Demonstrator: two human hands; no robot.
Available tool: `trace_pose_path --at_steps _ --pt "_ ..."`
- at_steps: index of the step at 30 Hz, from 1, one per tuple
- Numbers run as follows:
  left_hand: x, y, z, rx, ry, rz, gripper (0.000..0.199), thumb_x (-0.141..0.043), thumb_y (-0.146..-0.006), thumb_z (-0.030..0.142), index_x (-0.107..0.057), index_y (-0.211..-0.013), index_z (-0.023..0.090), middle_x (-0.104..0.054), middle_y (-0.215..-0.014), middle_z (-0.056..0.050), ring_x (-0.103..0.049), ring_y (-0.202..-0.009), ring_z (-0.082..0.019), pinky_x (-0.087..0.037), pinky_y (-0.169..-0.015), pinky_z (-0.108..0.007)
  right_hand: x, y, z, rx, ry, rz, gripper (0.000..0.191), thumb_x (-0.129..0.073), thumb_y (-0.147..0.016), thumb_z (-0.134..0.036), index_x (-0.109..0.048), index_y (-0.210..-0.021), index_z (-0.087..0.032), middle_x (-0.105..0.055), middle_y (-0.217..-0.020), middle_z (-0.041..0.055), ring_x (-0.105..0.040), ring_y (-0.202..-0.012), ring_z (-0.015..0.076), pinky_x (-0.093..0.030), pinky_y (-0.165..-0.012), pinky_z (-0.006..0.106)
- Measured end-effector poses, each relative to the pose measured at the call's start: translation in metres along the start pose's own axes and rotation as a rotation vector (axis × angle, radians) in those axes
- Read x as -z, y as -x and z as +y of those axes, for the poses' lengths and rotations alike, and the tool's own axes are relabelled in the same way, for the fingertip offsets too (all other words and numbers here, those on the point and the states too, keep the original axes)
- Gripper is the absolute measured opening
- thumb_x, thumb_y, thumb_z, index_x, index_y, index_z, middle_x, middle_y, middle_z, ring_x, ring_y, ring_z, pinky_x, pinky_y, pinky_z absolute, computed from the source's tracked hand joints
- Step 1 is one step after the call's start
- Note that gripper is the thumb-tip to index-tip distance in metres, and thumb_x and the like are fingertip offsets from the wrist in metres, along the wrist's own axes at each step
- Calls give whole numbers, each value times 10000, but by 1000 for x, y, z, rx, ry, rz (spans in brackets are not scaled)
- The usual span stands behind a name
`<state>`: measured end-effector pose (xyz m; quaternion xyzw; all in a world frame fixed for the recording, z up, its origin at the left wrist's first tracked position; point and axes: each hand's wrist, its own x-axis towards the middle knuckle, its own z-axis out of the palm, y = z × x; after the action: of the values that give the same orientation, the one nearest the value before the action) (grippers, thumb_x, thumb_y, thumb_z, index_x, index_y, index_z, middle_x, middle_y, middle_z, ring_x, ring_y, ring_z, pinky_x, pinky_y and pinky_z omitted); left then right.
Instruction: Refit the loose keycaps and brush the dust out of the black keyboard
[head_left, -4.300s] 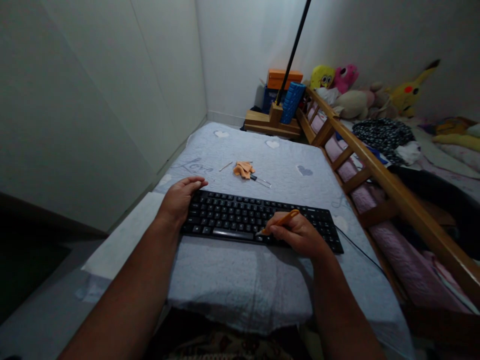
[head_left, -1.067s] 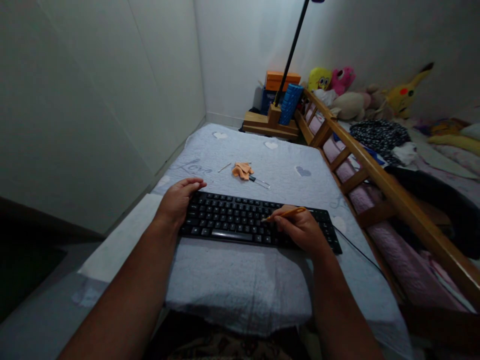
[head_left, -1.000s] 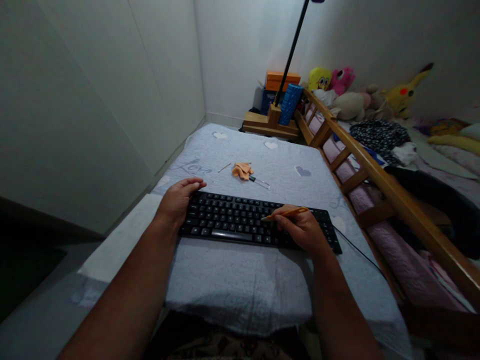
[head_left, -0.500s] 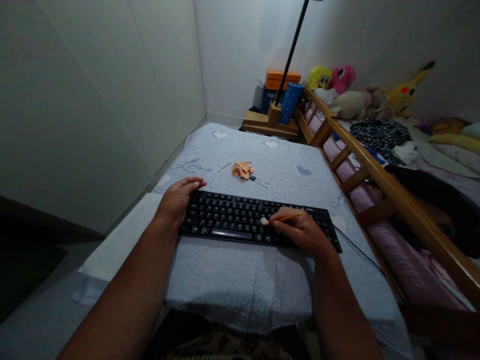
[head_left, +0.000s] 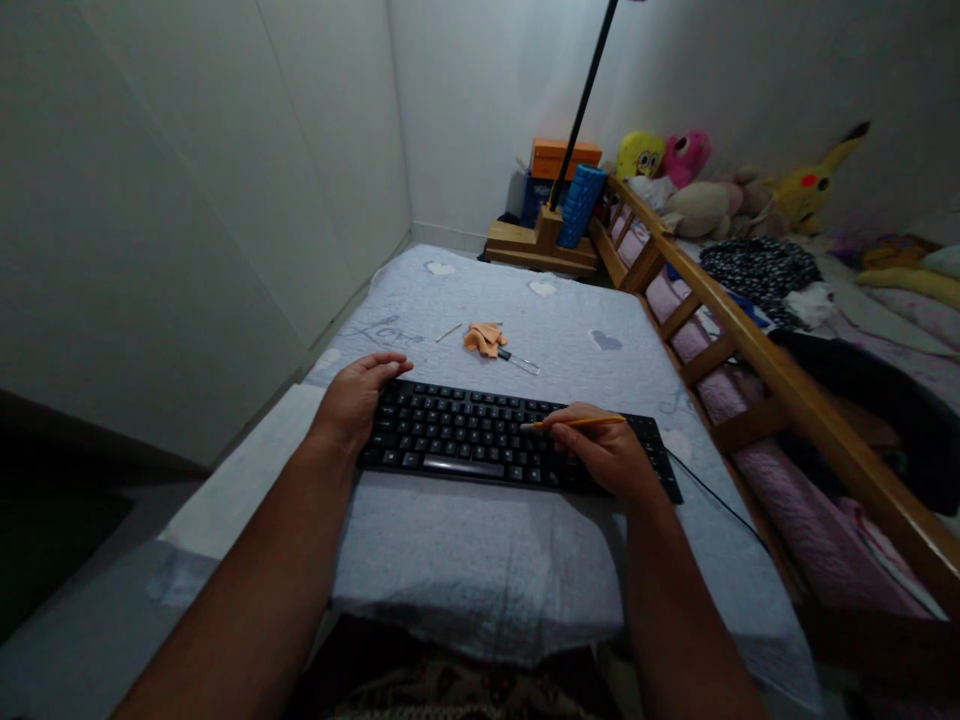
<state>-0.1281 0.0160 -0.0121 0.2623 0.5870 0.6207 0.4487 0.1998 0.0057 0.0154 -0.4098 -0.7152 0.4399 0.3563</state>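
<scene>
One pale blue cloth (head_left: 480,560) is lying beneath a black keyboard (head_left: 450,436), whose left end the left hand (head_left: 354,400) is touching, perhaps clasping; that grip is unclear. Over the keys, the right hand (head_left: 606,455) is pinching a slim orange tool (head_left: 606,421); weak bracing could be letting sideways pressure slide the keyboard, making the pale tip (head_left: 528,427) skip.

Black rectangular plastic keyboard (head_left: 457,425): on pale-blue fabric-covered surface (head_left: 480,540). Crumpled orange cloth (head_left: 486,340): behind keyboard, between thin white stick (head_left: 448,332), left, and black-handled metal wire tool (head_left: 505,354), right. Brown wooden rail (head_left: 787,385): right of surface
</scene>
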Motion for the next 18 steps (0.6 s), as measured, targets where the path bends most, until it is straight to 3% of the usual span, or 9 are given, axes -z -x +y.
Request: trace_pose_path --at_steps 3,12,15,18 --pt "0 0 0 0 7 3 222 -749 -590 235 -715 -800 174 -747 -827 -41 -648 -829 -171 -459 -777 -281 -1 -1 -1 -8 31 -50 163 -655 -890 -316 -780 -900 -212 -682 -818 45 -595 -702 148 -472 -609 270" --pt "0 2 2 1 -10 -1 261 -766 -571 264 -711 -811 178 -748 -848 -54 -655 -842 -203 -471 -711 -297 8 4 -8 -56 -118 -392 247 -672 -900 -398 -743 -820 -175 -619 -670 4 -547 -598 112 -429 -545 241" --pt "-1 2 2 0 -4 -3 250 -765 -570 254 -710 -801 177 -748 -836 -52 -661 -852 -201 -475 -728 -293 7 4 -6 -64 -142 -353 251 -681 -894 -415 -740 -824 -182 -623 -665 6 -546 -587 116 -429 -533 244" --pt "-1 1 2 -3 3 -1 239 -761 -573 249 -710 -795 178 -746 -822 -48 -664 -860 -200 -479 -748 -295 3 3 -3 -30 -114 -147 198 -673 -896 -380 -753 -882 -199 -659 -744 23 -570 -628 128 -449 -557 254"
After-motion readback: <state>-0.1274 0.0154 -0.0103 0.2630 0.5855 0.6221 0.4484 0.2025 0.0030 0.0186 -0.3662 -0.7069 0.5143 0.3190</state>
